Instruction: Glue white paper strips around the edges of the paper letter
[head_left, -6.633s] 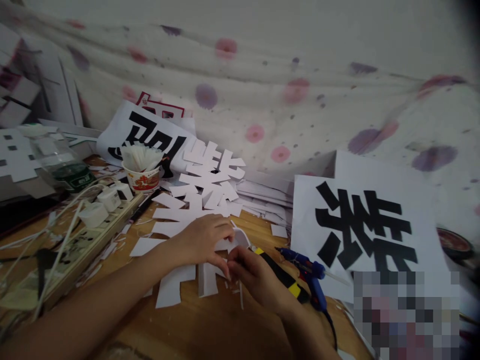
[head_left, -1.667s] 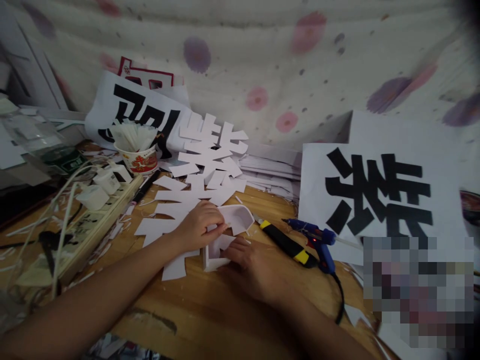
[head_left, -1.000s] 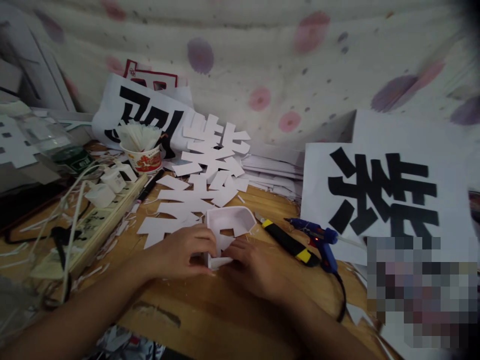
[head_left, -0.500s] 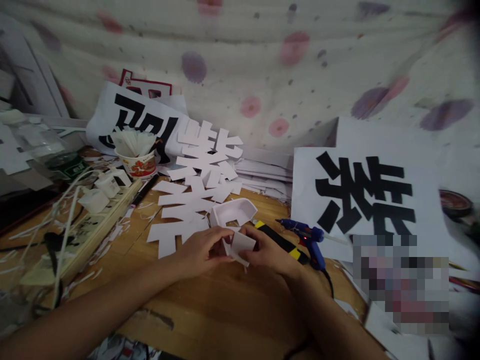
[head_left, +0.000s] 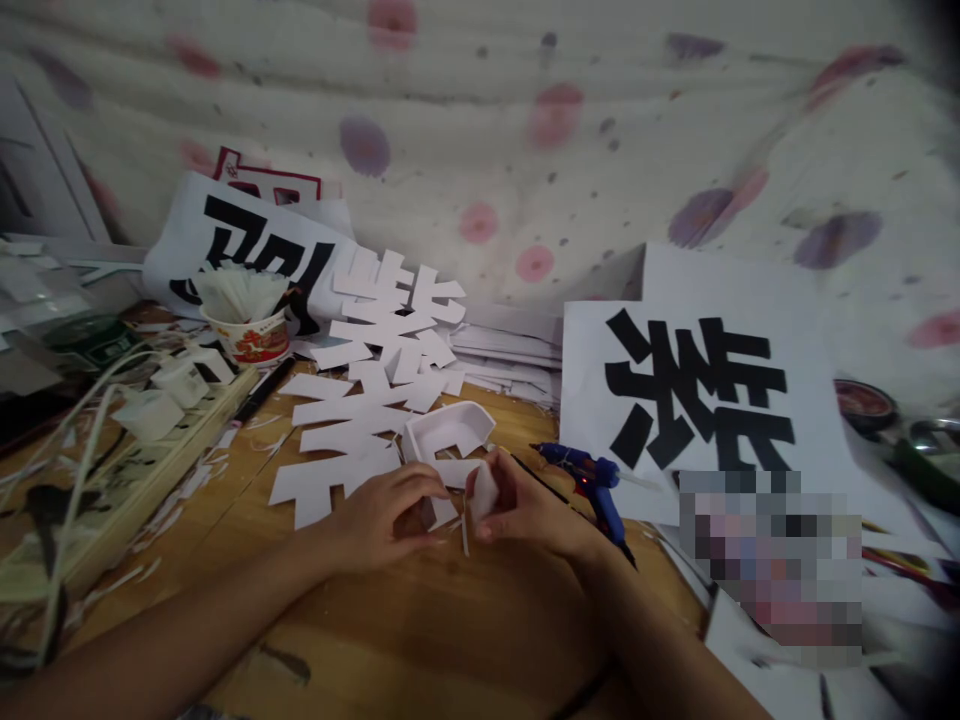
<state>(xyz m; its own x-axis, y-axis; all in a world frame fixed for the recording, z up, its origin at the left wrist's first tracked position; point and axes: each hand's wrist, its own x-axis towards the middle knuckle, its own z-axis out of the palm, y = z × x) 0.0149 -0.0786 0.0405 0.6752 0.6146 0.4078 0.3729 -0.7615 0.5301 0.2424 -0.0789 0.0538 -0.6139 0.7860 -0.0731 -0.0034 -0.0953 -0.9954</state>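
My right hand (head_left: 525,508) pinches a small white board piece (head_left: 484,492), turned nearly edge-on, between thumb and fingers. To its left, my left hand (head_left: 379,518) is curved with thumb and fingertips apart. Another small white piece (head_left: 442,513) shows just beyond its fingertips; whether they touch cannot be made out. Behind both hands lies a white walled shape (head_left: 450,428), like a shallow open box. A blue glue gun (head_left: 589,472) with a small red light rests right of my right hand. The cutter beside that hand is mostly hidden.
Flat white cut-out characters (head_left: 337,430) lie behind my left hand. A power strip (head_left: 127,480) with plugs and cables is at left, near a paper tub (head_left: 256,340) of white strips. Printed sheets (head_left: 585,380) lean against the curtain (head_left: 450,120). Scraps litter the wooden table (head_left: 420,640).
My hands have drawn apart. The left has let go of the white piece, which stays in my right hand, now turned edge-on. The whole view has shifted slightly.
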